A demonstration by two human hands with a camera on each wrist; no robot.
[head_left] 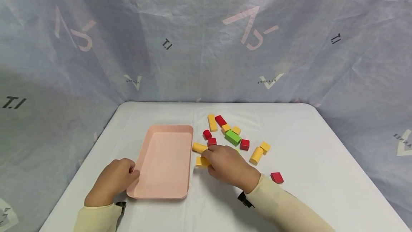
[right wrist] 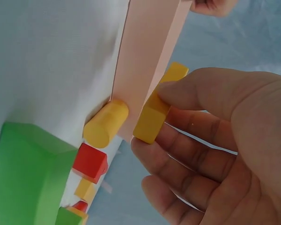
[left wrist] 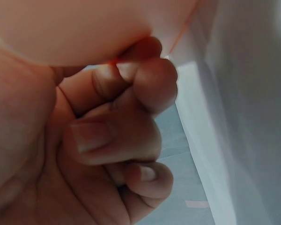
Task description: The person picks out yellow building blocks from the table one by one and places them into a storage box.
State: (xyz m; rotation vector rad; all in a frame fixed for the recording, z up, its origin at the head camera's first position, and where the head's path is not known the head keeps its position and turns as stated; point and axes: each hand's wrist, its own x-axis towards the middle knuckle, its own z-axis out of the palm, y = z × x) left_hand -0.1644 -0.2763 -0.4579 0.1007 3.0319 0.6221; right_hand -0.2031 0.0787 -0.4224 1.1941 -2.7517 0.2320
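Observation:
My right hand (head_left: 228, 164) pinches a yellow rectangular block (right wrist: 154, 110) between thumb and fingers, above the table beside the tray's right wall. A yellow cylinder (right wrist: 105, 124) lies just past that hand, close to the tray. At the left, my left hand (head_left: 114, 176) grips the near-left edge of a pink tray (head_left: 187, 189), its fingers curled against the wall. The left wrist view shows those fingers (left wrist: 152, 86) bent under the rim, with the thumb partly hidden. The tray's inside shows bare pink floor. A green block (right wrist: 33, 168) appears large in the right wrist view.
Beyond the right hand lie red blocks (head_left: 244, 144), yellow blocks (head_left: 212, 122) and a green block (head_left: 233, 137). Farther right are a yellow cylinder (head_left: 256, 155), a yellow cube (head_left: 265, 147) and a red block (head_left: 276, 177). Grey printed cloth (head_left: 199, 46) hangs behind the white table (head_left: 309, 146).

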